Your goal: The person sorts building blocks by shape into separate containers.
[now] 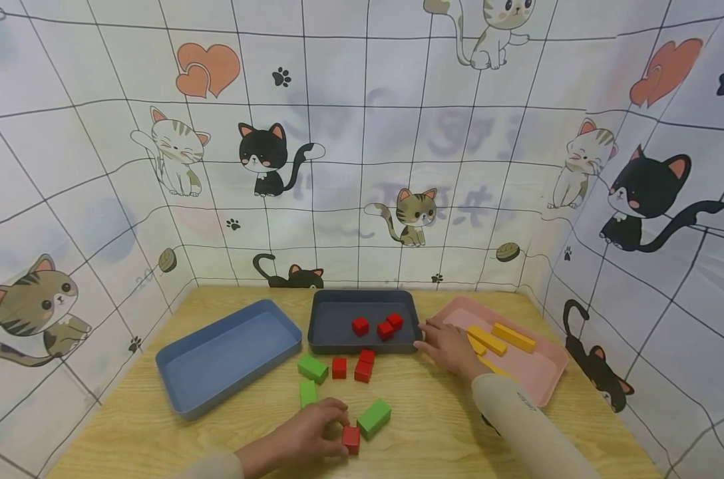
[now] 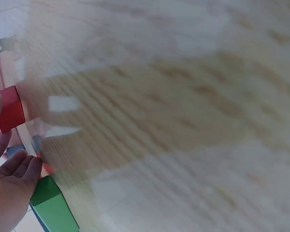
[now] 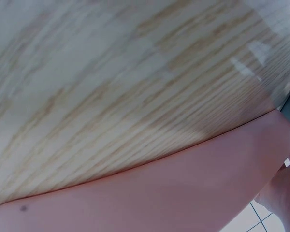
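Note:
My left hand [image 1: 311,429] is low over the front of the table, thumb and index finger at opposite sides of a red cube [image 1: 351,440], pinching it. The left wrist view has that red cube [image 2: 10,108] between the thumb and a fingertip, and a green block [image 2: 54,205] beside the other fingers. Just right of the cube lies another green block [image 1: 374,418]. My right hand [image 1: 452,347] reaches over the left rim of the pink tray [image 1: 542,389], fingertips right at the dark tray's [image 1: 362,348] right edge, holding nothing.
Several red cubes lie inside the dark tray and in front of it, near two green blocks [image 1: 312,368]. Yellow bars [image 1: 513,337] lie in the pink tray. A blue tray [image 1: 230,359] stands at the left. A cat-print curtain [image 1: 362,146] encloses the table.

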Action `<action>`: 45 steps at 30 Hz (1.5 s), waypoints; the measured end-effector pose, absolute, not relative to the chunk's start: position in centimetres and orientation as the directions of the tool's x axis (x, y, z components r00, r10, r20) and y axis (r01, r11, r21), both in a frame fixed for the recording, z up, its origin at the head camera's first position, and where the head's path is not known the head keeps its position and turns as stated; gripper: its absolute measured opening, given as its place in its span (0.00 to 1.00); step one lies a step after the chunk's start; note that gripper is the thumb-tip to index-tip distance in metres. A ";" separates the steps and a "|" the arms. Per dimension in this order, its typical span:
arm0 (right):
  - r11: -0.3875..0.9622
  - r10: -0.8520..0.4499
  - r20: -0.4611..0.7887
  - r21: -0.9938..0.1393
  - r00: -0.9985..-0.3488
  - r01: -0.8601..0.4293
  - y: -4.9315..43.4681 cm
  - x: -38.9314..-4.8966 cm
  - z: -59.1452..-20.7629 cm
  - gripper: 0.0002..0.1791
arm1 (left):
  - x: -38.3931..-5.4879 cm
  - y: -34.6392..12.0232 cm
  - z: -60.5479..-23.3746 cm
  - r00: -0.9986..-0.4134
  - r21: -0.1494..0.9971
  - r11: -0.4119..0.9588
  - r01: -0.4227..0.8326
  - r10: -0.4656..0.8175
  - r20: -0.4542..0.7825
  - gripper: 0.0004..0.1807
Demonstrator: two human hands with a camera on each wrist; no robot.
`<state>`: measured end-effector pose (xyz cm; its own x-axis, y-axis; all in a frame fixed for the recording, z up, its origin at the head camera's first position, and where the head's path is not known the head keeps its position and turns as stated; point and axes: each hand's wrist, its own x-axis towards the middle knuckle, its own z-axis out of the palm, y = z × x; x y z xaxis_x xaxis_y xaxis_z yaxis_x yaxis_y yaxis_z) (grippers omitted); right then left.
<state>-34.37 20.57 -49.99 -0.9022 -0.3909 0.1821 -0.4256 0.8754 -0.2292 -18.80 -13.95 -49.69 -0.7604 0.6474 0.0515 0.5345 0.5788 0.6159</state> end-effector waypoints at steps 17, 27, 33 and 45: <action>0.878 -0.364 0.173 -0.263 -0.915 -0.399 20.7 -34.0 -50.1 0.35 | -19.5 -14.0 -48.2 -0.771 0.640 0.526 0.560 0.613 0.171 0.12; 0.868 -0.372 0.181 -0.282 -0.911 -0.410 20.9 -34.1 -50.4 0.34 | -21.9 -14.5 -46.2 -0.835 0.654 0.558 0.510 0.504 0.221 0.16; 0.860 -0.375 0.186 -0.296 -0.908 -0.416 21.0 -34.1 -50.3 0.34 | -24.2 -14.9 -45.4 -0.866 0.631 0.600 0.492 0.409 0.287 0.16; 0.865 -0.367 0.177 -0.297 -0.913 -0.405 20.8 -34.2 -50.3 0.35 | -28.5 -15.0 -45.0 -0.960 0.707 0.650 0.277 0.167 0.223 0.16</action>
<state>-34.20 20.76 -50.31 -0.9131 -0.3674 0.1765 -0.4053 0.8646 -0.2970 -28.48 -15.02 -45.03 -0.9604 0.1671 0.2231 0.2774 0.6505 0.7070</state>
